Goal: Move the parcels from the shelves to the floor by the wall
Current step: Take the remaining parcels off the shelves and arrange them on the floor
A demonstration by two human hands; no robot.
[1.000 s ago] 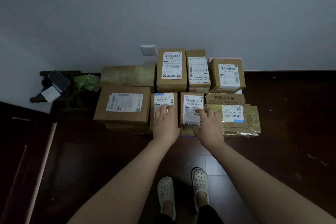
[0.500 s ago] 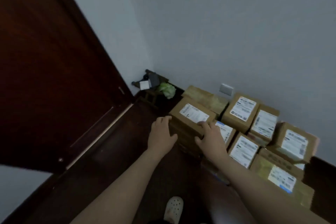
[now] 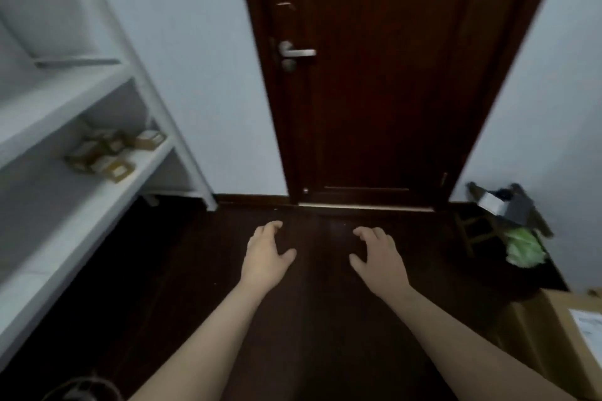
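Brown parcels (image 3: 112,153) lie on a white shelf (image 3: 81,205) at left, another box (image 3: 560,335) on the floor at right, while left hand (image 3: 265,257) and right hand (image 3: 379,259) hover empty, fingers loosely spread.

Floor (image 3: 312,319) between shelves (image 3: 65,221) at left and door (image 3: 374,91) ahead: bare, a wide lane. Left grip (image 3: 267,254) and right grip (image 3: 379,259) hang over it, fingers spread, well apart, nothing held. Bay with parcels (image 3: 107,156): open at front, shelf board close above, post at its right end. Right side: stool (image 3: 465,238) in corner, box (image 3: 553,335) on floor beside right forearm.
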